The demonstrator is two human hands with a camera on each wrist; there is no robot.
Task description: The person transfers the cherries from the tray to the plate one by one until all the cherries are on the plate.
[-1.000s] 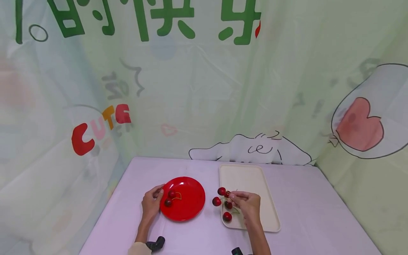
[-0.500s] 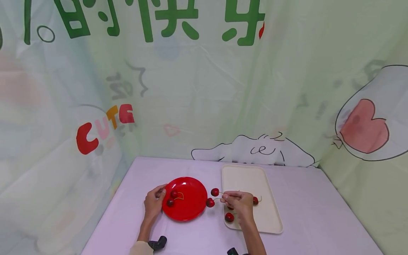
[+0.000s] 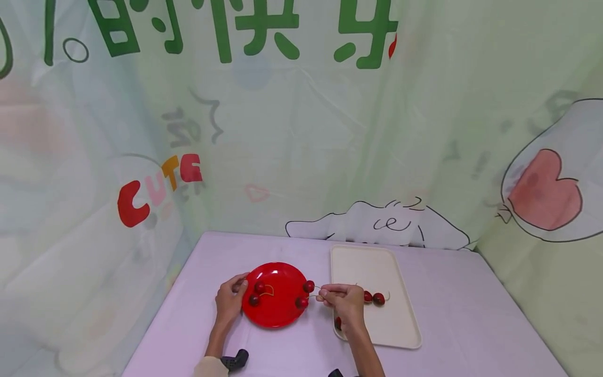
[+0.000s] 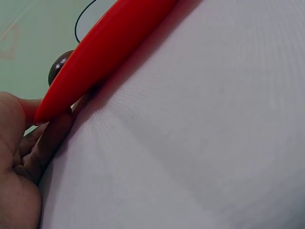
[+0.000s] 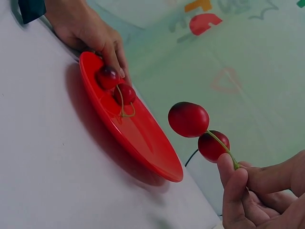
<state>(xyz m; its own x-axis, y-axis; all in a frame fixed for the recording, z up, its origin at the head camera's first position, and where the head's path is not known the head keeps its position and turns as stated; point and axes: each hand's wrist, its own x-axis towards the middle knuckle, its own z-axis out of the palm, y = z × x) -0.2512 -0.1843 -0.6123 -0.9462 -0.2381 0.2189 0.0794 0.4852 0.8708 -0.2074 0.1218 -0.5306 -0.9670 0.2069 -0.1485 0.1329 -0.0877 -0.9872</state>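
My left hand [image 3: 229, 299] grips the left rim of a red plate [image 3: 278, 314], thumb on top and fingers beneath, as the left wrist view shows. A pair of cherries [image 5: 125, 94] joined by their stems lies on the plate near that hand. My right hand [image 3: 347, 305] pinches the stems of another cherry pair [image 5: 188, 119] between thumb and fingertips. In the head view those cherries overlap the plate's right edge; the right wrist view shows them held up in the air, apart from it.
A cream tray [image 3: 391, 330] stands to the right of the plate, partly behind my right hand. More cherries [image 3: 379, 299] lie in it, some hidden by the hand. A lilac cloth covers the table [image 3: 452, 303], and a printed curtain [image 3: 301, 131] hangs behind.
My right hand has moved left from over the tray, carrying the cherry pair to the plate's right edge. The left hand keeps its grip on the plate. The whole head view shifts slightly.
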